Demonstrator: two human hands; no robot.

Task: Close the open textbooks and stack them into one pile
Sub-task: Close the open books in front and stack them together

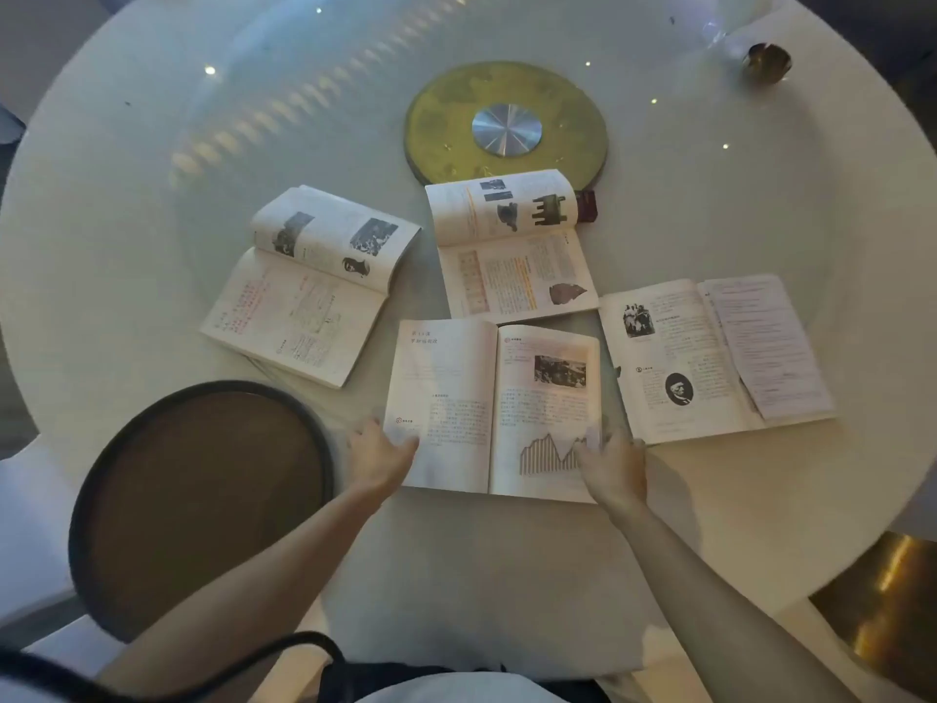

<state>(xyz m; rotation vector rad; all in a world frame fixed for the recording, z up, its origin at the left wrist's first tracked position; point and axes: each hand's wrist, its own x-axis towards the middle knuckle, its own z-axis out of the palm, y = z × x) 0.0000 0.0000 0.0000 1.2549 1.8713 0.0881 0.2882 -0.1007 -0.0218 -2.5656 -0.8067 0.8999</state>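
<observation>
Several open textbooks lie on the round white table [152, 144]. The nearest open book [471, 398] lies flat in front of me, showing text, a photo and a graph. My left hand [377, 456] rests on its lower left page edge. My right hand [611, 464] touches its lower right corner. A second open book [309, 291] lies to the left, its upper half propped up. A third [512, 251] lies behind the nearest one, and another [705, 357] lies to the right, with its right pages raised.
A round dark-rimmed brown tray [203, 499] sits at the near left. A brass disc with a silver hub [507, 126] marks the table's centre. A glass object with a dark cap [760, 58] lies at the far right. A small dark red item [587, 205] pokes out beside the third book.
</observation>
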